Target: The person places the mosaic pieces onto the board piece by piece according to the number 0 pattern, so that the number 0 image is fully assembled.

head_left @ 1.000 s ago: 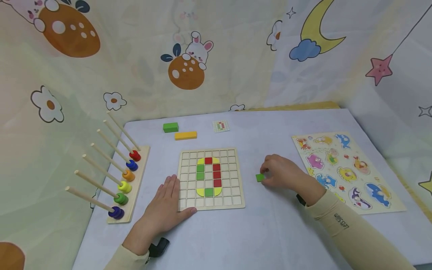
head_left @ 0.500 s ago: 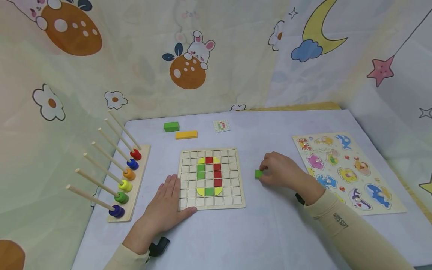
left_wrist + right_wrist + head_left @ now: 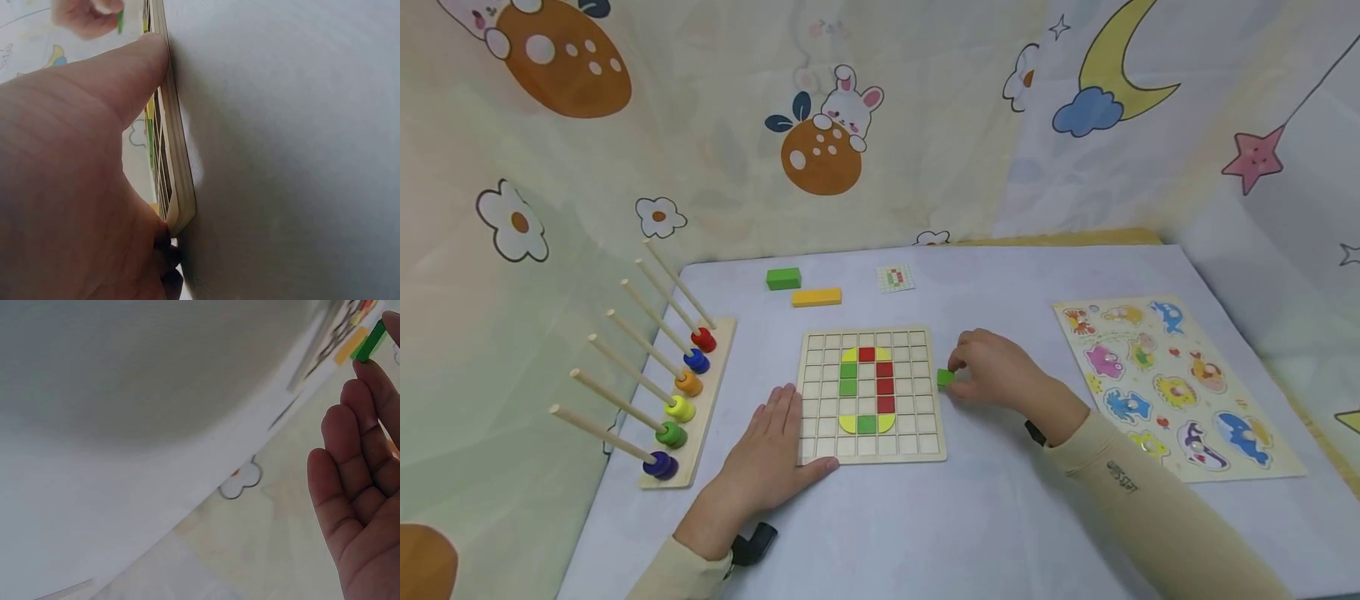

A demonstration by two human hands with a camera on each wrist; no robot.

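Observation:
In the head view a wooden grid board point(image 3: 920, 387) holds red, green and yellow tiles in a ring, with rounded yellow pieces at its corners. My left hand point(image 3: 758, 467) rests flat along the board's left side, fingers straight. Its thumb point(image 3: 134, 65) touches the board's front edge in the left wrist view. Between thumb and index finger, my right hand point(image 3: 996, 375) pinches a small green square tile point(image 3: 945, 378) at the board's right edge. Seen from the right wrist, this green tile point(image 3: 373, 342) stands edge-on at the fingertips, while the other fingers are loosely bent.
A green block point(image 3: 783, 279), a yellow block point(image 3: 817, 297) and a small pattern card point(image 3: 896, 278) lie behind the board. A peg rack point(image 3: 721, 337) with coloured rings stands at the left. On the right lies an animal puzzle board point(image 3: 1285, 462).
My right hand has moved left with the green tile, from the open tablecloth to the board's right edge. The left hand stays in place, and the view has shifted slightly.

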